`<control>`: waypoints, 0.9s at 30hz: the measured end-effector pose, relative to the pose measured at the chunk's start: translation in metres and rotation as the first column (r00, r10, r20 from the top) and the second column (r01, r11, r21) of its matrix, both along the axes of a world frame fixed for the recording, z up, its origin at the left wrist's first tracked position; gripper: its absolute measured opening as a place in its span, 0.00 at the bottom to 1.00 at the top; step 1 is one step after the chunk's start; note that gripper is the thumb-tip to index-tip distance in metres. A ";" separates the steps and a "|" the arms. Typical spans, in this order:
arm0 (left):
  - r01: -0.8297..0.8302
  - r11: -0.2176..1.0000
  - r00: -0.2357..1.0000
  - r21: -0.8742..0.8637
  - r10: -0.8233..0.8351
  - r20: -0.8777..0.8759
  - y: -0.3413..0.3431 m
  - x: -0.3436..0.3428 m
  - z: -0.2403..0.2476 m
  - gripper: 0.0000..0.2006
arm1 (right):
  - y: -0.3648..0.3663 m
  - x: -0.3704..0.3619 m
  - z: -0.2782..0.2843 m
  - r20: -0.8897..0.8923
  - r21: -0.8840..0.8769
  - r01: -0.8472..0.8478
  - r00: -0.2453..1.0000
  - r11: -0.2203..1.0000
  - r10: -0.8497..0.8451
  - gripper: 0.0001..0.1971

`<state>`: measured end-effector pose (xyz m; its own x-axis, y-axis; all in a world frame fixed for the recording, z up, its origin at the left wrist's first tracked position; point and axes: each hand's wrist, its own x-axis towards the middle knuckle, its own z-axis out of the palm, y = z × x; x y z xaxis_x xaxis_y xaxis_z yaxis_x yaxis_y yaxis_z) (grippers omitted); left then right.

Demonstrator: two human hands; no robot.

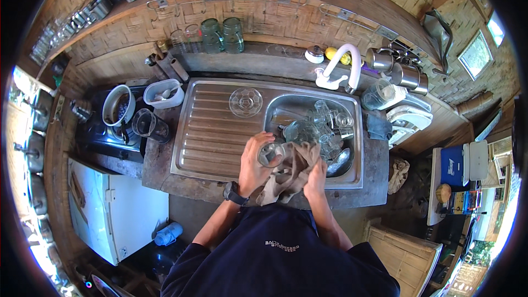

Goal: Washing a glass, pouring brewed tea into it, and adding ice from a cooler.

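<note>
My left hand (254, 164), with a dark watch on its wrist, is closed round a clear drinking glass (269, 154) at the sink's near left edge. A grey-brown cloth (291, 175) hangs bunched against the glass, and my right hand (315, 179) grips its right side. Beyond my hands, the steel sink basin (356, 132) holds several clear glasses (322, 114) and a shiny metal piece (339, 162) whose kind I cannot tell. On the ribbed drainboard (206, 132) to the left lies a round patterned glass dish (246, 102).
A white curved faucet (346, 58) rises behind the basin. Left stand a white tub (164, 94), a dark clear-walled jug (151, 126) and a pot (118, 105) on the stove. To the right are a glass jar (377, 94), a dark cloth (379, 127) and stacked plates (410, 115). Green mugs (223, 36) line the back ledge.
</note>
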<state>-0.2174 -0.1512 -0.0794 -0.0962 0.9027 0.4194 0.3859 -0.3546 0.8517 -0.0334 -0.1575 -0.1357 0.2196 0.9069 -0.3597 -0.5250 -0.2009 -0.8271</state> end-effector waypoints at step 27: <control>0.233 0.958 0.847 0.166 -0.116 -0.519 0.012 -0.013 -0.007 0.23 | -0.003 -0.037 0.046 -0.101 0.037 -0.593 0.799 0.805 0.593 0.18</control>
<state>-0.2303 -0.1390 -0.0864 0.3291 0.7668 0.5511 0.6515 -0.6069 0.4553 -0.0700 -0.1604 -0.0898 -0.3990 0.8490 -0.3463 -0.3855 -0.4980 -0.7768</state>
